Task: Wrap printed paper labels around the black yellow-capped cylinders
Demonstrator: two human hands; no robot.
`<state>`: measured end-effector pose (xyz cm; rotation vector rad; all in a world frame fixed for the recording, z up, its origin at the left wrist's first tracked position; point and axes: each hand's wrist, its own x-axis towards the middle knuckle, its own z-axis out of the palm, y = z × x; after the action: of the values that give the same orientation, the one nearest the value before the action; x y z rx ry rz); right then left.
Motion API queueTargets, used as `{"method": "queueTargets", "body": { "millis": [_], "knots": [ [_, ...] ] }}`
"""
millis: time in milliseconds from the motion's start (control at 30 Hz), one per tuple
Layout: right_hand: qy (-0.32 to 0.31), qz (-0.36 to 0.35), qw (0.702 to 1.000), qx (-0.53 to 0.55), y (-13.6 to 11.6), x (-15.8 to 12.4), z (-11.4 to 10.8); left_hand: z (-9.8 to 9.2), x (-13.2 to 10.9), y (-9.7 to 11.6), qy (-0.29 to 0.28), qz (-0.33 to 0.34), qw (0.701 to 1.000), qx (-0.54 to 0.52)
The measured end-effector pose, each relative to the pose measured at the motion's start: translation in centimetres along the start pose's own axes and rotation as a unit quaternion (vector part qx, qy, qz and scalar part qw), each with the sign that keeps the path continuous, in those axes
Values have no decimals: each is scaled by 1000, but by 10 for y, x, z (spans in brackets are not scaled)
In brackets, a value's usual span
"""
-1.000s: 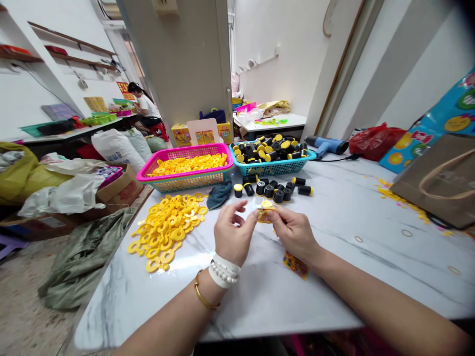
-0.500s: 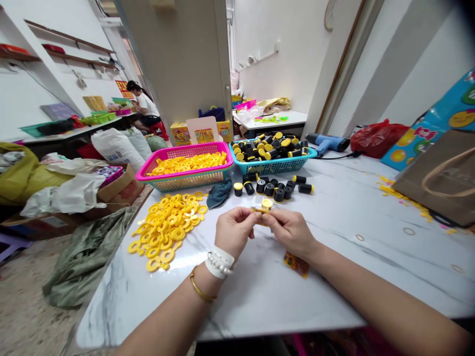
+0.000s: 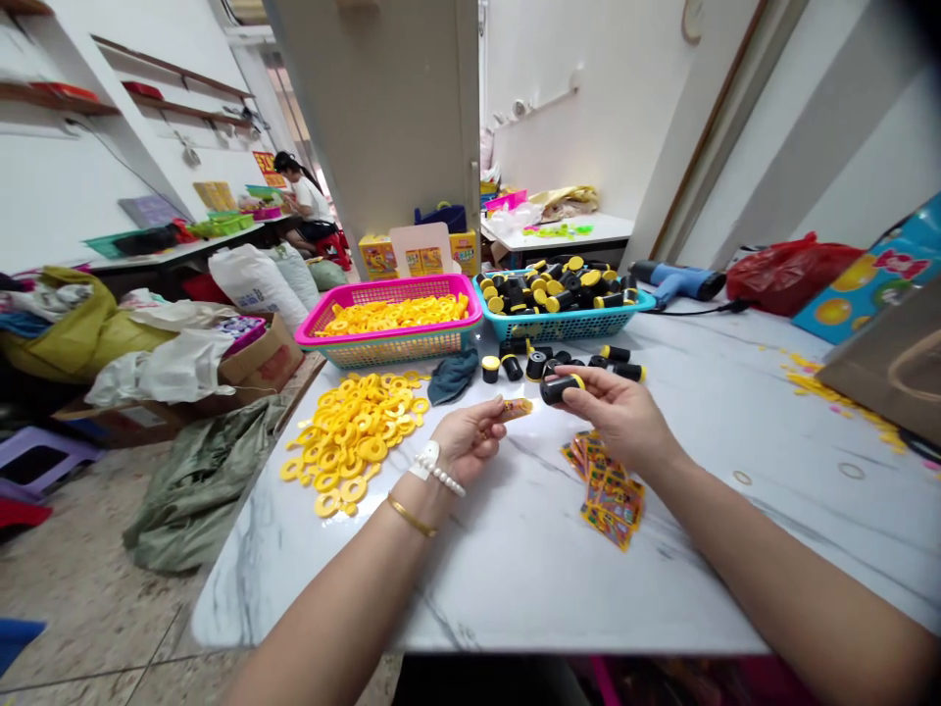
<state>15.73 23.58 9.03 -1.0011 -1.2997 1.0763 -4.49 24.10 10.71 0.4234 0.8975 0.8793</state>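
Note:
My left hand (image 3: 470,438) pinches a small yellow-orange printed label (image 3: 518,408), curled and narrow, by one end. A short distance to its right, my right hand (image 3: 628,417) is closed around a black cylinder with a yellow cap (image 3: 557,390), tilted on its side. The cylinder and the held label are apart. Beneath my right hand, several flat printed labels (image 3: 614,505) lie fanned out on the marble-patterned table (image 3: 507,579). More black cylinders (image 3: 513,368) with yellow caps stand and lie just beyond my hands.
A heap of yellow ring pieces (image 3: 353,431) lies on the left, beside a dark cloth (image 3: 452,378). Behind stand a pink basket (image 3: 389,287) of yellow pieces and a blue basket (image 3: 566,326) of cylinders. A blue heat gun (image 3: 680,280) lies right. A person (image 3: 305,201) sits far left.
My hands, together at a small yellow piece before, have parted. My right hand now has a black cylinder, and the fanned labels are more exposed. The view has turned slightly left.

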Motion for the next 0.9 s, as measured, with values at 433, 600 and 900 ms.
{"method": "queueTargets", "body": {
  "millis": [433,600,900],
  "knots": [
    [-10,-78,991,-111,5,-16,11,7,-3,-9,-10,21,998,-66],
    [-31,-128,967,-219,-5,-21,12,5,0,-12,-17,18,997,-77],
    [-64,-212,927,-304,-10,-24,8,1,3,-15,-20,13,998,-52]
  ]
}}
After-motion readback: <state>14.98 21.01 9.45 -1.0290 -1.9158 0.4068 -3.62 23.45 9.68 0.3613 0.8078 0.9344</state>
